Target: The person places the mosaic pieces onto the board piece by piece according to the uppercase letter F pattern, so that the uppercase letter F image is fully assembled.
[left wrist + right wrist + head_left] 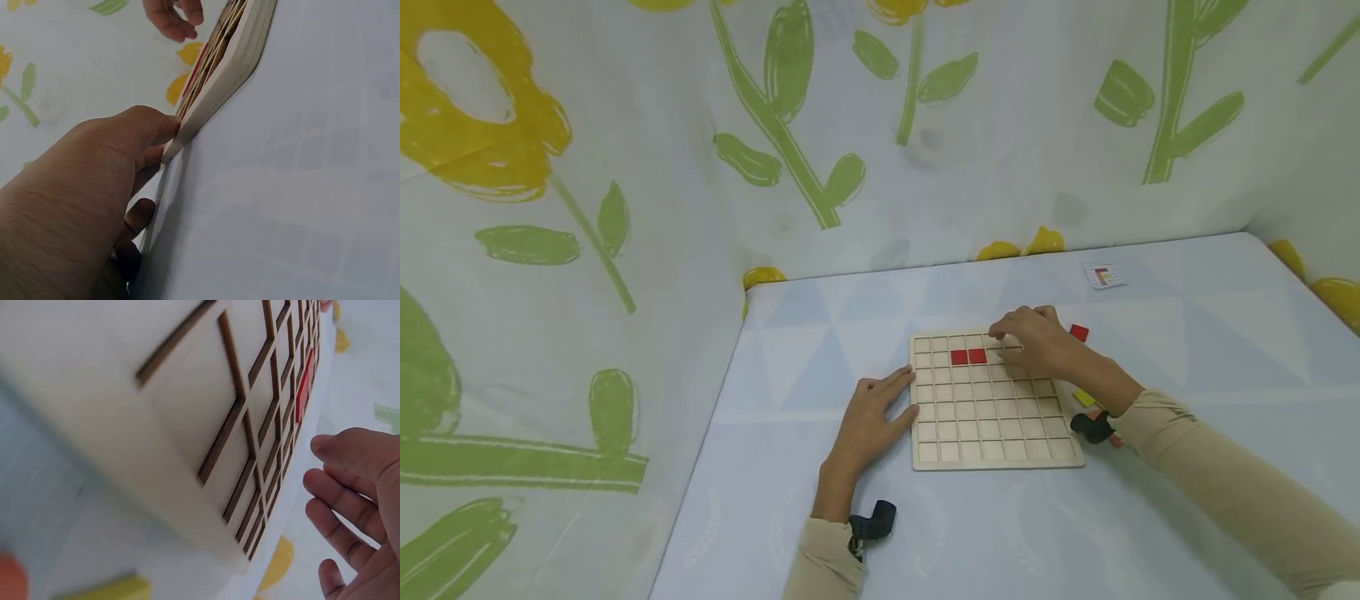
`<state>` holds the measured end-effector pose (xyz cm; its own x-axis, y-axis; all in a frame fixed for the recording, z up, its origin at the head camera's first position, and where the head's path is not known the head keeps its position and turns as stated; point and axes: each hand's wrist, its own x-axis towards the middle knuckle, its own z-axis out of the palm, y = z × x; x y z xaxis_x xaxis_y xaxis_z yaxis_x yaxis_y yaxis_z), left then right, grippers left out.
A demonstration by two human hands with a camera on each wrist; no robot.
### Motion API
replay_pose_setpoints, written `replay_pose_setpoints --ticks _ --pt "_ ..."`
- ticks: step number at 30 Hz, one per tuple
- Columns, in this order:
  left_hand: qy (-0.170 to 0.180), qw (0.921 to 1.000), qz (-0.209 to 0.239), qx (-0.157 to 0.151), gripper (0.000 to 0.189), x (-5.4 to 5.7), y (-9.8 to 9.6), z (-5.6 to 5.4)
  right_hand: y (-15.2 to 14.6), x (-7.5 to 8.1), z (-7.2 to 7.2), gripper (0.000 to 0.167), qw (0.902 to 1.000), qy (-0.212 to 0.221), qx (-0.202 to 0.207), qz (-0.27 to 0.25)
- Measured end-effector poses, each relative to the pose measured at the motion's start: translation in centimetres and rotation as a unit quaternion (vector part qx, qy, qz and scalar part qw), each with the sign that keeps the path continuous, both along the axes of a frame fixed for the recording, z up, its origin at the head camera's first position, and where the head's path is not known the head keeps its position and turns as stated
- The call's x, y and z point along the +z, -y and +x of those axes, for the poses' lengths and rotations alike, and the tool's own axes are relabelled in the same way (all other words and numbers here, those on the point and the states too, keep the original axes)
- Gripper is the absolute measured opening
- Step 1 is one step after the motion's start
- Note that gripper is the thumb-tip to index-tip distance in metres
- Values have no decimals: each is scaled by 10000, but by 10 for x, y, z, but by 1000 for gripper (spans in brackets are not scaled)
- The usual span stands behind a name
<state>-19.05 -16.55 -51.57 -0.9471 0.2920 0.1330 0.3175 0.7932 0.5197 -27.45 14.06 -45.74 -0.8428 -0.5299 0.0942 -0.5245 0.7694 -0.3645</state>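
A square wooden grid board (977,408) lies on the table, and two red square tiles (967,357) sit side by side in its second row from the top. My left hand (872,417) rests at the board's left edge, thumb and fingertips touching the rim; the left wrist view shows the thumb (153,125) against that rim. Over the board's upper right part hovers my right hand (1037,342), its fingers loosely bent and spread. Nothing shows between those fingers (347,494) in the right wrist view.
Right of the board lie a loose red tile (1078,332), a yellow tile (1084,397) and orange-red pieces partly hidden by the right wrist. A small printed card (1105,276) with a coloured grid lies near the table's back edge. Flower-patterned cloth (685,208) hangs around the table.
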Motion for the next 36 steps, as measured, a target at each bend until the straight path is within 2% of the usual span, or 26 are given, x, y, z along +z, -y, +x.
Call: replay_pose_setpoints --ticks 17,25,36 --pt "71 10000 63 23 55 0 0 0 -62 7 9 31 9983 -264 -506 87" --pt "98 9996 265 7 54 2 -1 3 -75 7 5 37 9940 -23 -960 531" --pt "92 9999 128 5 55 -2 1 -1 -95 -4 -4 42 9869 319 -1356 810"
